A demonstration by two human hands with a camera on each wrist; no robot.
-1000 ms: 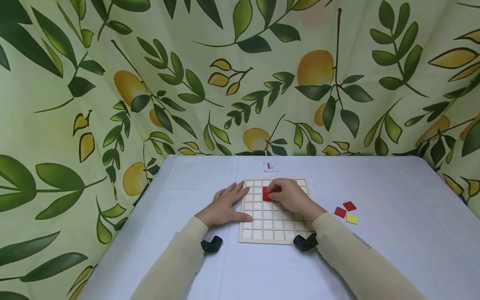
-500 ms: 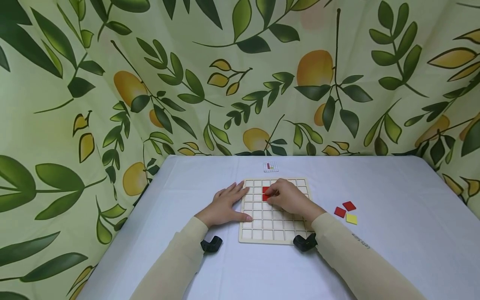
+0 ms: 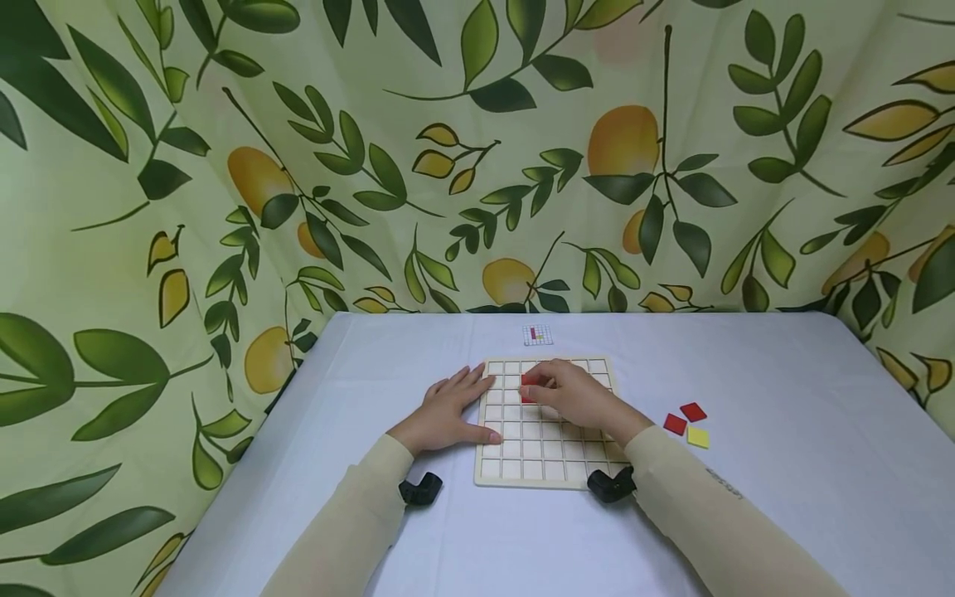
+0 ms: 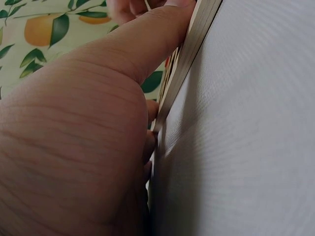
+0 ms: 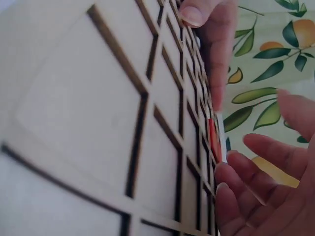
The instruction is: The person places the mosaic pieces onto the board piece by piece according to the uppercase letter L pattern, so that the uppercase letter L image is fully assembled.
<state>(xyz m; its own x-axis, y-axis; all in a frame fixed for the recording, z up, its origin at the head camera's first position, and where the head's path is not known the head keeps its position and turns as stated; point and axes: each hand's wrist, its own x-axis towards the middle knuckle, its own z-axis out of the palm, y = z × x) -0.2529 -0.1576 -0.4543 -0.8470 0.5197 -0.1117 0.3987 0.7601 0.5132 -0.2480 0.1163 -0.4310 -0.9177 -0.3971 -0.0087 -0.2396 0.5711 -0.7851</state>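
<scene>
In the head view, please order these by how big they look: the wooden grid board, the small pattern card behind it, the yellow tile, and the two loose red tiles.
1. Wooden grid board, clearly largest.
2. Pattern card.
3. Yellow tile and two loose red tiles: they look alike in size, so I cannot rank them.

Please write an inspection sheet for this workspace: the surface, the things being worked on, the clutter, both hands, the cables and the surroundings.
Surface: table under a pale blue-grey cloth.
Job's things: wooden grid board lies flat at the middle; a red tile sits in its upper cells, partly under fingers.
Clutter: two red tiles and a yellow tile loose to the right of the board; a small pattern card behind the board.
Grippers: left hand rests flat against the board's left edge; right hand lies over the board, fingertips at the red tile.
Cables: nothing seen.
Surroundings: leaf-and-fruit curtain behind and at both sides.
</scene>
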